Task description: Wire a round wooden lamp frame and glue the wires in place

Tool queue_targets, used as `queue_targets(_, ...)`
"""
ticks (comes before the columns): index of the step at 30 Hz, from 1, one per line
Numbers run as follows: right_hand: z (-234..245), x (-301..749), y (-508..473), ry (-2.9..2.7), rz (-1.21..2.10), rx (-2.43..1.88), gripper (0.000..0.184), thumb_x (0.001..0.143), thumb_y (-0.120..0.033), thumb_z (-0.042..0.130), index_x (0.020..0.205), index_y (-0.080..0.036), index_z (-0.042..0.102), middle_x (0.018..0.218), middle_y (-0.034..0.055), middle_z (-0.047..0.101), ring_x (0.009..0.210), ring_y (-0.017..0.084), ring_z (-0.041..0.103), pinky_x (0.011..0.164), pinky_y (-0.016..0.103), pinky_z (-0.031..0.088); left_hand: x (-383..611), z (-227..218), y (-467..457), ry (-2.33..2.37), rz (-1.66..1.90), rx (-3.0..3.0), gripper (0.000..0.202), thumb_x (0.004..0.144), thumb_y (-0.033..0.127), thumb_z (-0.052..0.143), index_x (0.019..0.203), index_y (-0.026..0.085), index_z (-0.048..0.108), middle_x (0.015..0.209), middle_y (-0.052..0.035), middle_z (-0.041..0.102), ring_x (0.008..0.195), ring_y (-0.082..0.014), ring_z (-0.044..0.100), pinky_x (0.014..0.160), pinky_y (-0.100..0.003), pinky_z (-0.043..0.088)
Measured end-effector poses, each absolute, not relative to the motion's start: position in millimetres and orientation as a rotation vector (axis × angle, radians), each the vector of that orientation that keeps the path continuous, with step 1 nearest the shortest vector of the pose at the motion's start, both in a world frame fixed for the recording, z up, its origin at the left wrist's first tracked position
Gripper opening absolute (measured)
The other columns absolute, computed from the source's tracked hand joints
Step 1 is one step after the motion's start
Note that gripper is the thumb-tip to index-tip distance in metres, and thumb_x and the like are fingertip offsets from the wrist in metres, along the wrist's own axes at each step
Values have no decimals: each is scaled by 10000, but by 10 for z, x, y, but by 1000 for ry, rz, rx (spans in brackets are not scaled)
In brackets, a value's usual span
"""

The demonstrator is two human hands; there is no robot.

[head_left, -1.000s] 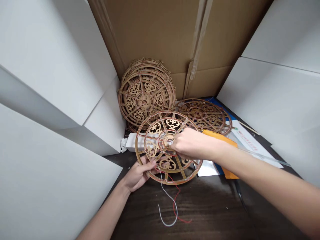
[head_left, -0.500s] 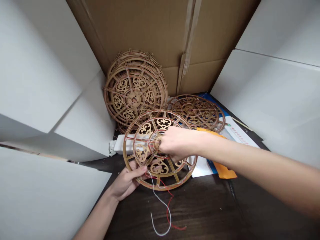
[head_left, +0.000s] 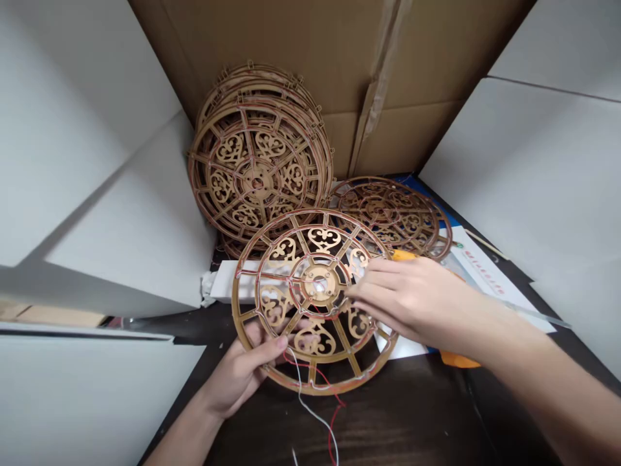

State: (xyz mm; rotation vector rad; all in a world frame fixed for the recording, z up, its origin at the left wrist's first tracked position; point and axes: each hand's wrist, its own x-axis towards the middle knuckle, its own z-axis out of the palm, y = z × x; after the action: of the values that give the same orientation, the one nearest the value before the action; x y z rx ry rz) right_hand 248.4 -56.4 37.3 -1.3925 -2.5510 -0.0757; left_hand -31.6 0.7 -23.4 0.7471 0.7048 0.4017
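My left hand (head_left: 247, 366) grips the lower left rim of a round tan openwork frame (head_left: 332, 285), thumb in front and fingers behind. The frame is tilted towards me, with scroll-shaped cutouts and red and white wires running along its rings and spokes. From beside the left thumb, a loose white wire (head_left: 306, 404) and a loose red wire (head_left: 334, 427) hang down over the rim. Just right of the hub, my right hand (head_left: 412, 301) has its fingers drawn together over the inner ring. Whatever lies between its fingertips is hidden.
Behind the frame leans a stack of similar round frames (head_left: 257, 184) against cardboard (head_left: 291, 39). Another round frame (head_left: 378, 210) lies at the back right, near printed white paper (head_left: 485, 275) and an orange item (head_left: 458, 360). A white box (head_left: 228, 281) sits behind the held frame. Pale panels flank the dark table (head_left: 402, 414).
My right hand has moved from over the hub to its right side, uncovering the hub. The left hand keeps its grip on the rim. The view has shifted slightly.
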Motion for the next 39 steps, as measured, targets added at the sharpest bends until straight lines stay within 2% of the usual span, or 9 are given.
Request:
queue_targets(4, 250, 2419, -779, -2236, -115, -1464, 206, 1011, -250, 521, 996, -148, 700, 861, 59, 701, 808, 188, 613, 677, 329, 466, -336, -264, 15, 683, 397, 730, 339, 847, 260, 777, 1183, 262, 729, 1148, -78, 747, 1059, -263, 712, 983, -383, 547)
queue_targets(11, 111, 2299, -811, -2312, 42, -1434, 376, 980, -464, 573, 1085, -117, 669, 868, 56, 687, 758, 200, 600, 621, 346, 471, -320, -264, 37, 668, 363, 760, 351, 873, 299, 749, 1221, 271, 715, 1202, -77, 728, 1181, -281, 651, 1037, -396, 516)
queue_targets(15, 56, 2334, -813, -2316, 127, -1436, 434, 966, -506, 582, 1145, -113, 627, 915, 60, 683, 786, 194, 596, 655, 337, 477, -320, -258, 38, 673, 353, 734, 371, 876, 296, 743, 1245, 273, 702, 1181, -79, 733, 1192, -286, 644, 1032, -402, 517)
queue_targets(20, 78, 2328, -816, -2346, 295, -1462, 768, 849, -795, 501, 1212, -125, 594, 961, 81, 670, 841, 213, 596, 708, 357, 488, -344, -280, 51, 692, 355, 708, 346, 879, 281, 738, 1223, 301, 711, 1148, -74, 743, 1077, -277, 705, 977, -415, 549)
queue_targets(22, 65, 2313, -823, -2381, 288, -1486, 837, 797, -849, 502, 1215, -130, 588, 967, 89, 664, 858, 231, 591, 732, 378, 487, -355, -296, 52, 695, 356, 703, 355, 874, 283, 743, 1227, 304, 708, 1138, -79, 745, 1040, -276, 719, 949, -409, 562)
queue_targets(25, 16, 2274, -851, -2451, 138, -1527, 876, 730, -817, 637, 1243, -111, 557, 1001, 102, 657, 906, 264, 577, 762, 405, 474, -373, -327, 43, 694, 355, 692, 378, 876, 279, 740, 1251, 297, 695, 1142, -88, 743, 1041, -276, 718, 939, -392, 563)
queue_targets(29, -36, 2215, -899, -2469, 38, -1578, 795, 700, -612, 794, 1254, -108, 528, 1038, 105, 652, 924, 277, 552, 780, 408, 457, -409, -384, 17, 683, 333, 660, 406, 888, 273, 719, 1290, 305, 668, 1196, -83, 726, 1095, -279, 696, 948, -381, 553)
queue_targets(35, -36, 2200, -904, -2486, 142, -1587, 631, 748, -372, 695, 1272, -89, 489, 1035, 122, 634, 899, 281, 520, 744, 408, 457, -430, -428, 5, 617, 327, 637, 423, 924, 278, 671, 1341, 326, 623, 1213, -57, 722, 1149, -283, 667, 967, -393, 528)
queue_targets(39, -17, 2212, -872, -2487, 153, -1580, 500, 823, -326, 596, 1252, -91, 493, 1017, 139, 631, 901, 291, 506, 739, 411, 448, -402, -390, 42, 621, 277, 662, 421, 907, 320, 698, 1320, 251, 650, 1198, -83, 723, 1173, -316, 651, 941, -391, 545)
